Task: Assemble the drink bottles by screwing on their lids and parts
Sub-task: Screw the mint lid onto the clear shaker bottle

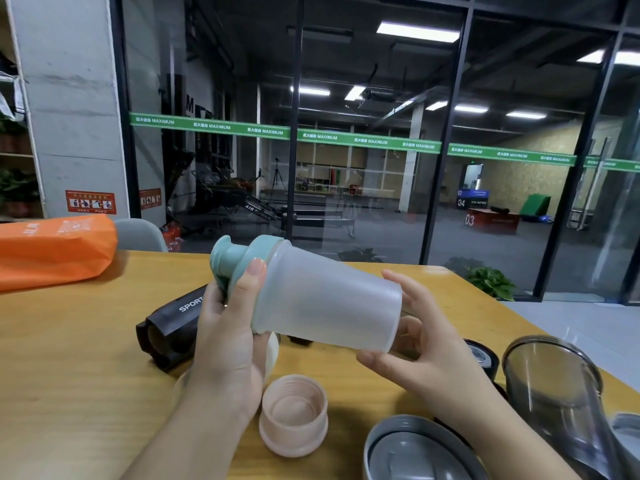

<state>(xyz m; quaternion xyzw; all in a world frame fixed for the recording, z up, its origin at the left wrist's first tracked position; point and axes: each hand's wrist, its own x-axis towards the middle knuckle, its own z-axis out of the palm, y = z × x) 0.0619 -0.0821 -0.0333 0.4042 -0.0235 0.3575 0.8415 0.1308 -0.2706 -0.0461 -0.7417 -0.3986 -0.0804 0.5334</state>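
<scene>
A frosted clear shaker bottle [329, 299] lies on its side in the air above the table, its teal lid [239, 261] pointing left. My left hand [228, 327] grips the lid end, thumb up over the rim. My right hand [426, 344] cups the bottle's base with curled fingers. Below sits a pink threaded cup part [294, 415], open end up. A black bottle [173, 320] marked SPORT lies behind my left hand. A cream part [272, 355] peeks from under my left hand.
The wooden table [69, 375] carries an orange bag [55, 251] at the far left. A smoky grey cup [554, 389], a grey lid [419, 448] and a black cap [483, 356] stand at the right. Glass walls and potted plants [491, 282] lie beyond the table edge.
</scene>
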